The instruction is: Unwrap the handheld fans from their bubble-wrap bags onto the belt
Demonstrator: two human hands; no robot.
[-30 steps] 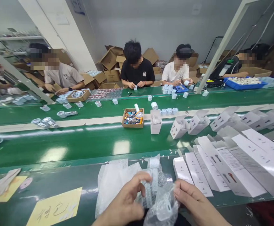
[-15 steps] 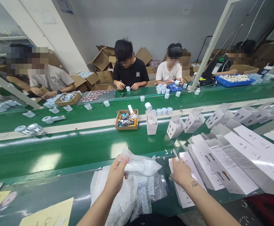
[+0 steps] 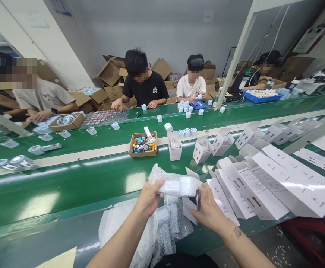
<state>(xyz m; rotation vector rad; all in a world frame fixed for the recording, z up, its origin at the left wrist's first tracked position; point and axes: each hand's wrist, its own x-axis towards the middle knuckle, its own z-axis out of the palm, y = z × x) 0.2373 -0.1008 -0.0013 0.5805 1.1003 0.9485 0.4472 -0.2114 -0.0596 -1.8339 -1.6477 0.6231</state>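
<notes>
My left hand (image 3: 150,196) is closed on the near end of a bubble-wrapped package (image 3: 180,186), with a pale object inside that I cannot make out. My right hand (image 3: 207,208) grips a white cardboard box (image 3: 188,211), its flap raised, in front of my body. The far end of the package lies across the top of this box, close to my right fingers; whether it is inside the opening is hidden. Below my left hand is a pile of bubble-wrap bags (image 3: 140,227). A row of open white boxes (image 3: 249,186) leans to the right of my right hand.
Beyond the hands runs a green conveyor (image 3: 95,178). On it stand a small carton of parts (image 3: 142,144), filled white boxes (image 3: 175,149) and several white cups (image 3: 187,132). Co-workers sit along the far side. A slanted metal post (image 3: 233,63) rises at right.
My right hand has taken a white box from the row and drawn it left. My left hand has brought the bubble-wrapped package up and right, over the box. The view has turned rightward.
</notes>
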